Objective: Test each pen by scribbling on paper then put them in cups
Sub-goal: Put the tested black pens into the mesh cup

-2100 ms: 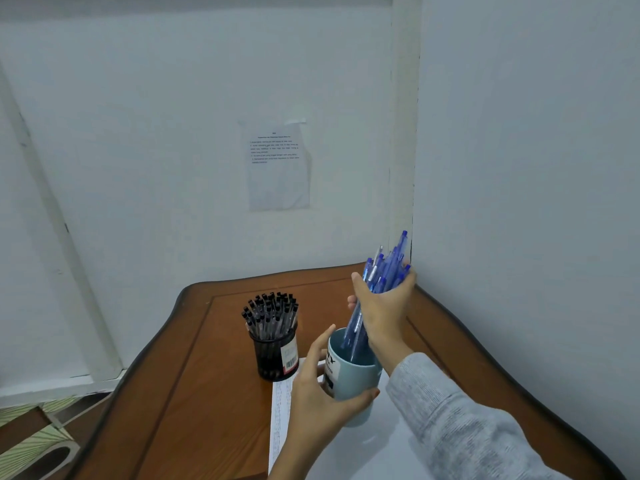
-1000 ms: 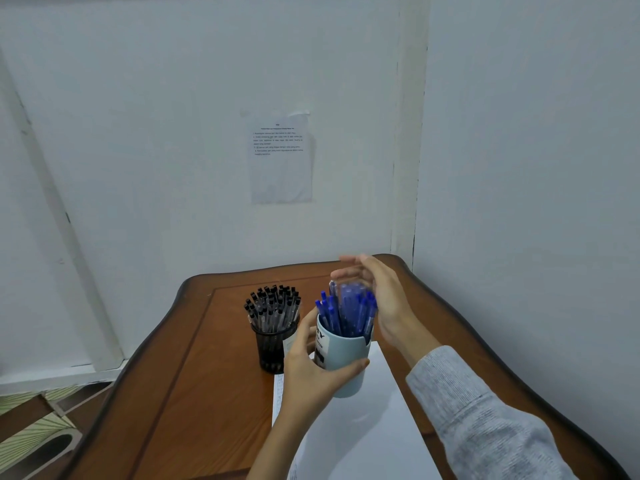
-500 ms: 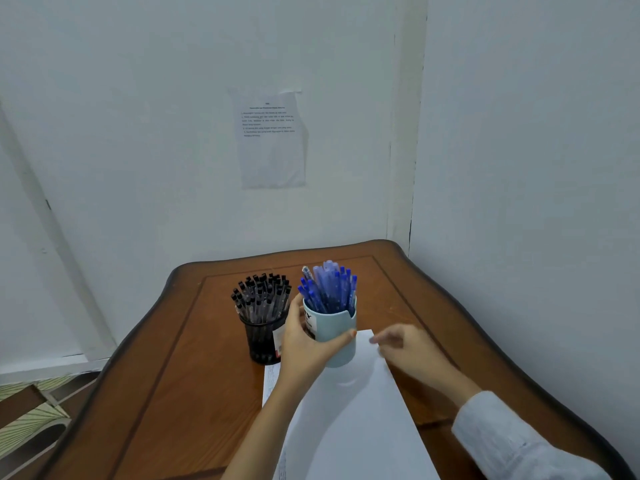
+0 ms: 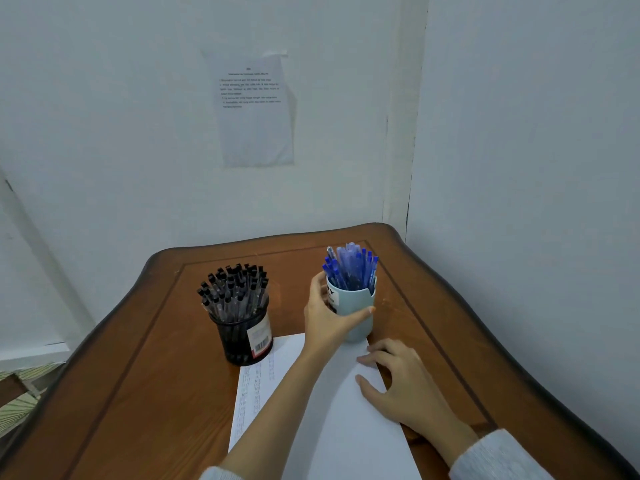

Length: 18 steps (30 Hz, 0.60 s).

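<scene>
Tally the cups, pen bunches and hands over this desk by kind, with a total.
Cups: 2, one black cup, one light blue cup.
Pen bunches: 2, black pens and blue pens; single pens too crowded to count.
Hands: 2, left hand gripping the light blue cup, right hand on the paper.
Total: 6.

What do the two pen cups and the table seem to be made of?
Black cup: probably metal mesh, possibly plastic; its matte dark wall looks finely gridded.
Light blue cup: ceramic or plastic; smooth, opaque, with a soft sheen.
Table: varnished wood; reddish-brown grain, glossy carved border.
</scene>
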Motion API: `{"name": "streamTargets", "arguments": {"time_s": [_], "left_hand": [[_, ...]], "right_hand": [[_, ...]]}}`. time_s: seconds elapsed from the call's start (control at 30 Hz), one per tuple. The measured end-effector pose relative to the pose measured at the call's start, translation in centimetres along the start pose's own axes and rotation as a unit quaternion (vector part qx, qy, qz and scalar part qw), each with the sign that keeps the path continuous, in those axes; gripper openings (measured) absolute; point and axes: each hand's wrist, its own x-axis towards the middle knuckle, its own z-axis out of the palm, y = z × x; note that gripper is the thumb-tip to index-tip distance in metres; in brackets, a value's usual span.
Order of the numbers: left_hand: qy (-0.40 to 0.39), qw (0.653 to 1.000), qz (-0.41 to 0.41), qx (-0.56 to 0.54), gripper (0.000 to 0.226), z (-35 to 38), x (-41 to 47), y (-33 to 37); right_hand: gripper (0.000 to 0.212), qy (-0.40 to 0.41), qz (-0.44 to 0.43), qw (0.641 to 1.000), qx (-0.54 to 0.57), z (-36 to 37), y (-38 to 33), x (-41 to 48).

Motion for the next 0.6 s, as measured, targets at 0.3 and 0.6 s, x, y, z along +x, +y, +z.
{"name": "streamTargets", "arguments": {"time_s": [0.3,0.6], "left_hand": [[-0.006,1.0,-0.018,-0.003,0.09,2.0,1.3,-1.5],[-0.082,0.986,-0.073,0.128,0.08,-2.0,-2.0,-0.9]], "right_hand": [[0.039,-0.006,0.012,1.0,0.002,0.1,0.1,0.1],[0.039,-0.008,0.022,1.0,-0.011,-0.4,-0.2,0.0]]}}
